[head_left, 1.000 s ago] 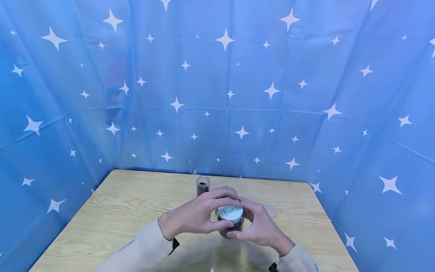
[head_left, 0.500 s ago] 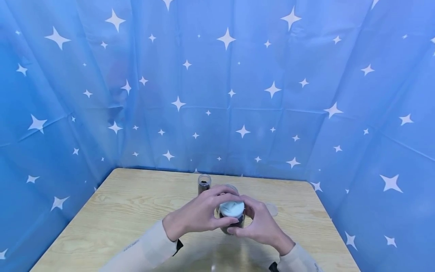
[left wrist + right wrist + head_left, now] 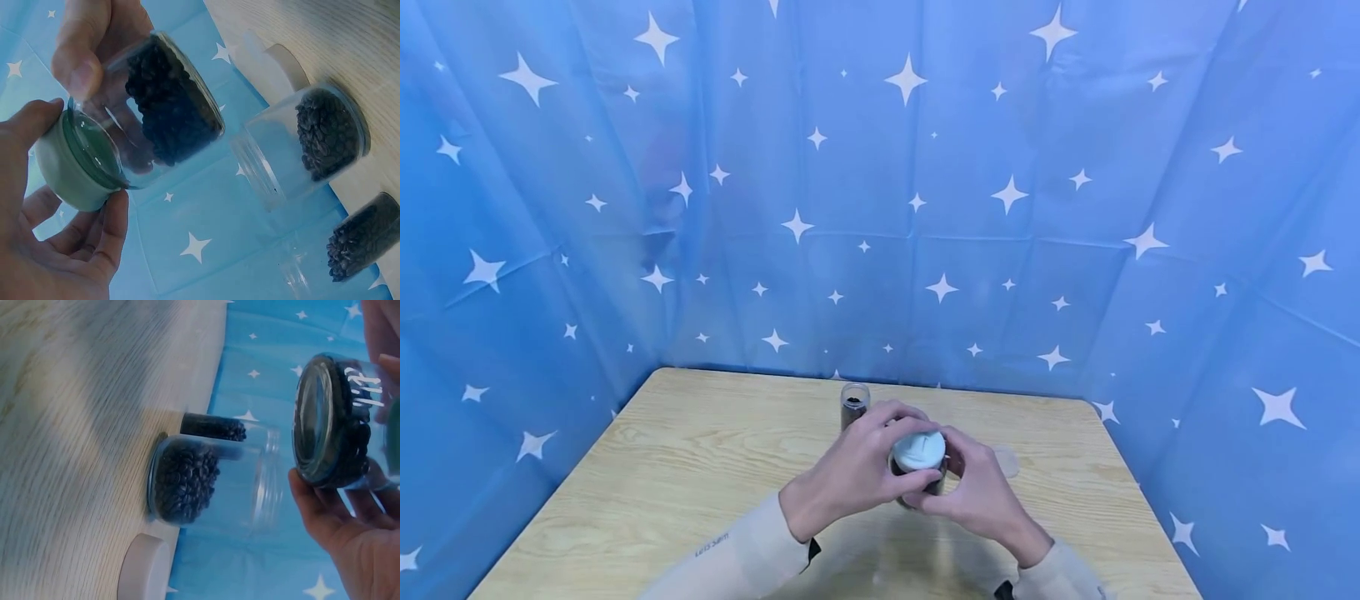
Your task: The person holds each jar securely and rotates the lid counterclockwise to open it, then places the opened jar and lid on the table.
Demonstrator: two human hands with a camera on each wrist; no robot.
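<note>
A glass jar partly filled with dark beans is held off the table between both hands. Its pale mint lid sits at the mouth, and my left hand grips that lid by the rim, thumb on one side and fingers on the other. My right hand wraps round the glass body. In the right wrist view, white writing shows on the jar's side, and the base faces the camera. Part of the lid is cut off there.
A second wide jar, lidless and part full of dark beans, stands on the wooden table behind the held one. Near it is a slim open jar of dark beans. A whitish round lid lies to the right. Starry blue curtains surround the table.
Both hands have shifted slightly right and away with the jar. The markings on the lid's top have turned a little, and the left hand stays on its rim.
</note>
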